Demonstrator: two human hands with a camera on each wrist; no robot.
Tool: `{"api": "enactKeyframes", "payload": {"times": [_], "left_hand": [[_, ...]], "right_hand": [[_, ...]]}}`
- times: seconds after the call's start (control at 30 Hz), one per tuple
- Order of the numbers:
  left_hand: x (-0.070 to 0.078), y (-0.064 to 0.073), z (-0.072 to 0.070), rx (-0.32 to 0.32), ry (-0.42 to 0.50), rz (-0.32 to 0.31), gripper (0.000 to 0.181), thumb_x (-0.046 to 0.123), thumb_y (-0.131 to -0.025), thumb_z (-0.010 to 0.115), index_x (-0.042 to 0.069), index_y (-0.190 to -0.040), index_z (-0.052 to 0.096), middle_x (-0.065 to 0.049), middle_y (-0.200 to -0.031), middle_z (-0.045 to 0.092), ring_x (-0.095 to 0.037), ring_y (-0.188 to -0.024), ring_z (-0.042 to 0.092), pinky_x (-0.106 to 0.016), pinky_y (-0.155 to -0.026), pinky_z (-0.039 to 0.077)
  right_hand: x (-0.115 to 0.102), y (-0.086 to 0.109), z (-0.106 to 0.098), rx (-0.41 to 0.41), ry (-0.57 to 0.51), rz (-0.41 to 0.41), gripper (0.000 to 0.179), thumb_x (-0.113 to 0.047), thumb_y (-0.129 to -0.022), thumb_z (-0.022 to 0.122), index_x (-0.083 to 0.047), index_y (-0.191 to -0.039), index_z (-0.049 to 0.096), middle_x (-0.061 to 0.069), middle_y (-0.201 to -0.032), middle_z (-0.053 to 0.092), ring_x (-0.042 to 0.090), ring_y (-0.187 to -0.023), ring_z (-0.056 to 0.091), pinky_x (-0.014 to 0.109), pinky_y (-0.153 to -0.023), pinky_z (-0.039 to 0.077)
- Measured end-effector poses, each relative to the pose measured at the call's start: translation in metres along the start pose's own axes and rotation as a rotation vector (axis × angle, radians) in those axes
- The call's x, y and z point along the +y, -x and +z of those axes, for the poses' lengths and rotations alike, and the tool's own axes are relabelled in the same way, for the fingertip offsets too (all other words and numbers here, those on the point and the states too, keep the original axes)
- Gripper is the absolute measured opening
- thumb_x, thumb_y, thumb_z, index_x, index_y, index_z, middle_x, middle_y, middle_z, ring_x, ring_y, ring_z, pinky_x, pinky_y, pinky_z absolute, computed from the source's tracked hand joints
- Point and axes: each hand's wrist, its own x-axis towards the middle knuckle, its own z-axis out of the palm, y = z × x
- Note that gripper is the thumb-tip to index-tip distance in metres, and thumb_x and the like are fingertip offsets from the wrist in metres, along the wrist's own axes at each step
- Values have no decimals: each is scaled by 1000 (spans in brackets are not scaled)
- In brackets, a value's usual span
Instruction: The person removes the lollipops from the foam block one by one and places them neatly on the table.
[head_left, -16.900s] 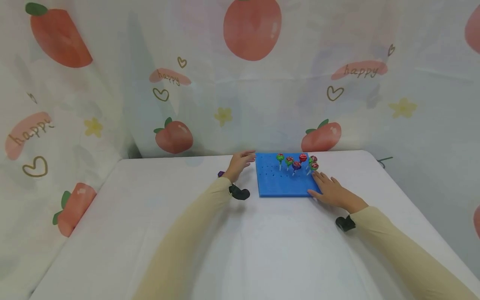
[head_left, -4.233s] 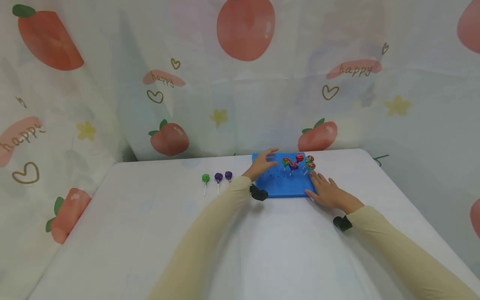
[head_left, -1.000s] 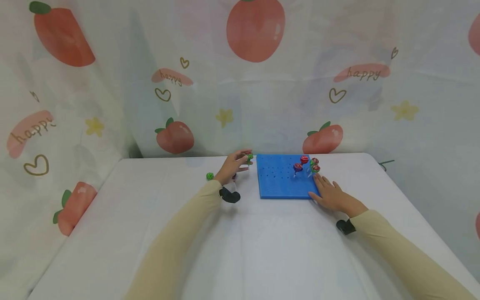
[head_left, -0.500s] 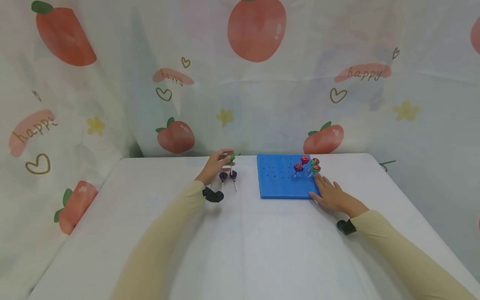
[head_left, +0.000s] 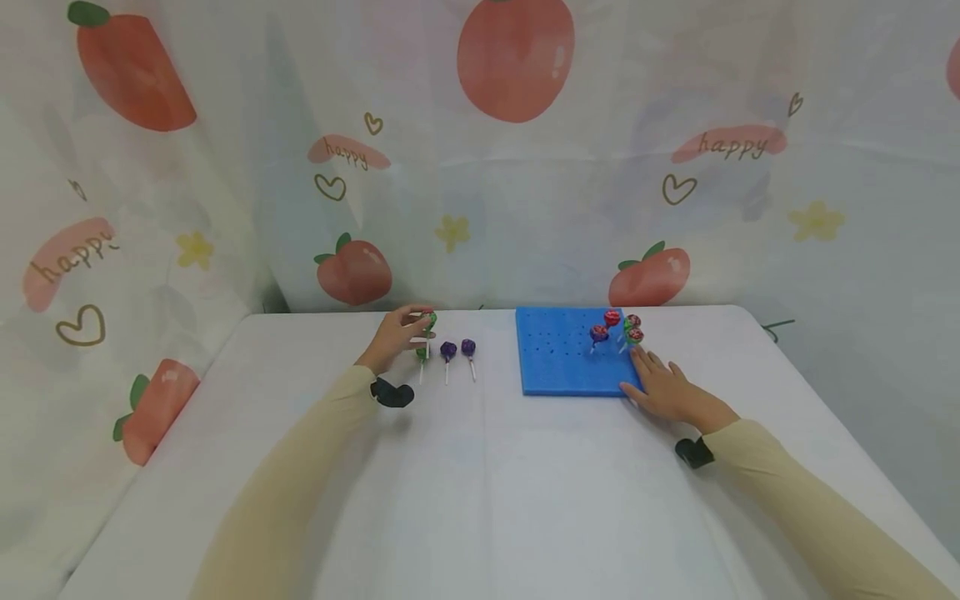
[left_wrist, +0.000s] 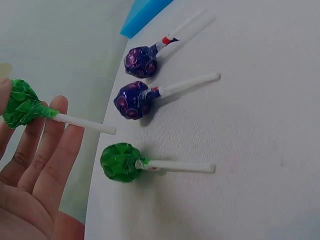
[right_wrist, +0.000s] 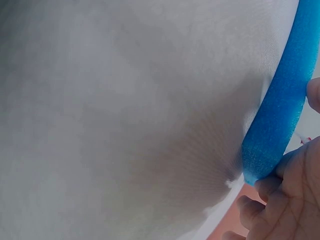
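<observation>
My left hand (head_left: 395, 337) pinches a green lollipop (left_wrist: 22, 104) by its wrapped head between thumb and fingers, its white stick pointing down. It is held over the back left of the table, close above another green lollipop (left_wrist: 120, 162) lying there. Two purple lollipops (head_left: 447, 351) lie beside that one in a row, sticks toward me. My right hand (head_left: 660, 387) rests with extended fingers at the right edge of a blue foam board (head_left: 555, 379) with rows of holes. Several lollipops stand in the board's right part, among them a red one (head_left: 612, 317) and a purple-red one (head_left: 598, 333).
The white table (head_left: 465, 500) reaches back to a patterned curtain (head_left: 525, 208) hanging behind it. A dark cord (head_left: 777, 327) shows at the table's back right edge. Dark wrist cameras (head_left: 393, 392) are strapped to both wrists.
Earlier, six lollipops stood in the board; some have since been taken out. Over the last second my left hand carries the green lollipop left, away from the board. My right hand stays at its edge.
</observation>
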Motion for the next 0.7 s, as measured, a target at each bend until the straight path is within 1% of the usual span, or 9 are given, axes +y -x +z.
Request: {"api": "enactKeyframes", "payload": {"times": [0.2, 0.33, 0.4, 0.43, 0.47, 0.5, 0.63, 0.67, 0.7], "left_hand": [[-11, 7, -17, 58, -65, -36, 41, 22, -96, 54, 4, -133, 49, -23, -125, 56, -36, -106, 63, -40, -89, 54], [-18, 10, -25, 88, -81, -53, 42, 23, -94, 57, 2, -130, 50, -23, -123, 58, -35, -104, 64, -36, -84, 56], [-20, 13, -28, 110, -99, -65, 42, 24, -93, 58, 3, -129, 51, -23, -121, 60, -33, -101, 66, -34, -81, 57], [-21, 15, -29, 119, -99, -72, 42, 24, -93, 59, 2, -128, 52, -23, -121, 60, -33, -101, 66, -34, -82, 57], [-18, 18, -29, 124, -97, -87, 42, 23, -93, 59, 2, -128, 51, -24, -121, 59, -34, -102, 65, -36, -84, 56], [-18, 20, -29, 135, -97, -99, 43, 24, -93, 60, 1, -128, 52, -25, -121, 59, -35, -103, 65, -37, -85, 56], [-19, 24, -31, 183, -129, -151, 41, 24, -91, 63, 3, -125, 55, -23, -120, 61, -32, -100, 66, -38, -88, 55], [-20, 24, -31, 196, -140, -164, 40, 23, -90, 63, 3, -124, 56, -23, -119, 62, -29, -97, 66, -37, -87, 55], [-25, 23, -31, 212, -156, -167, 40, 24, -89, 65, 4, -123, 57, -21, -117, 64, -23, -91, 67, -34, -85, 56]], "right_hand": [[1, -1, 0, 2, -19, -7, 80, -43, -97, 41, 17, -142, 12, 36, -150, 9, 55, -136, 12, 70, -108, 9], [3, -1, 0, 4, -20, -12, 82, -46, -97, 41, 16, -143, 12, 36, -150, 9, 55, -136, 12, 71, -108, 9], [4, -2, 0, 4, -18, -15, 83, -47, -96, 41, 16, -143, 12, 36, -150, 10, 55, -136, 12, 71, -107, 9], [4, -2, 0, 3, -16, -16, 83, -47, -96, 41, 16, -143, 12, 36, -150, 10, 55, -136, 12, 71, -107, 9], [5, -2, 0, 3, -14, -18, 83, -47, -96, 41, 16, -142, 12, 37, -149, 10, 55, -136, 12, 71, -107, 10], [5, -2, 0, 3, -13, -18, 83, -47, -96, 41, 16, -142, 13, 37, -149, 10, 55, -136, 12, 71, -107, 10], [5, -2, 0, 1, -12, -20, 83, -47, -96, 41, 16, -142, 13, 37, -149, 10, 55, -135, 12, 71, -107, 10], [5, -2, 1, 1, -14, -20, 83, -47, -96, 41, 16, -142, 13, 37, -149, 10, 55, -135, 12, 71, -107, 10], [5, -2, 1, -1, -16, -19, 83, -46, -97, 41, 16, -142, 13, 37, -150, 9, 55, -136, 12, 71, -107, 9]]}}
